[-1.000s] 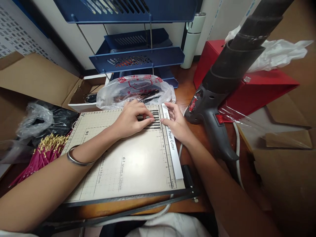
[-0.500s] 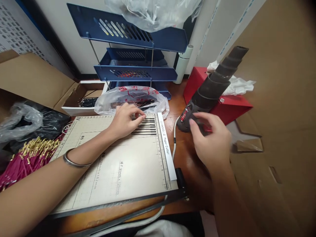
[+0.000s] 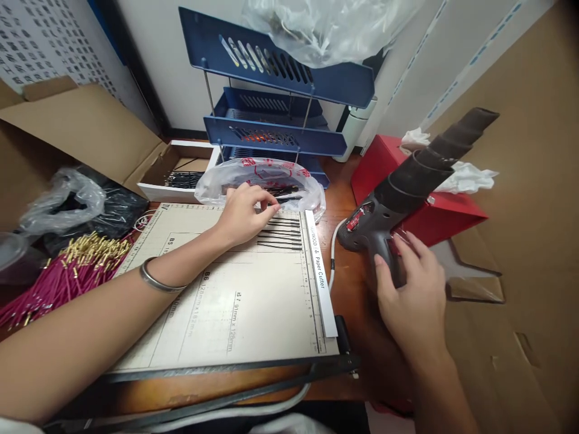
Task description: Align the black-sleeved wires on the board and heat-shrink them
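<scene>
My left hand [image 3: 246,211] rests on the paper cutter board [image 3: 203,325], thumb and forefinger pinched at the end of a black cord. Several short black cords [image 3: 283,235] lie side by side there, their right ends by the white guide strip [image 3: 321,277]. Part of the row is hidden under my fingers. My right hand [image 3: 411,289] is at the handle of a dark heat gun [image 3: 393,193], thumb on the near side and fingers round the other. The heat gun leans right, with a stepped nozzle pointing up.
A plastic bag [image 3: 262,175] and blue tray rack [image 3: 275,132] stand behind the board. At left are an open box [image 3: 167,191] of black cords and magenta cords [image 3: 67,277] with gold tips. A red tissue box [image 3: 452,214] and cardboard [image 3: 520,253] stand at right.
My right hand has come down onto the heat gun's handle, and the gun tilts further right. My left hand stays on the cords. The whole view has shifted slightly.
</scene>
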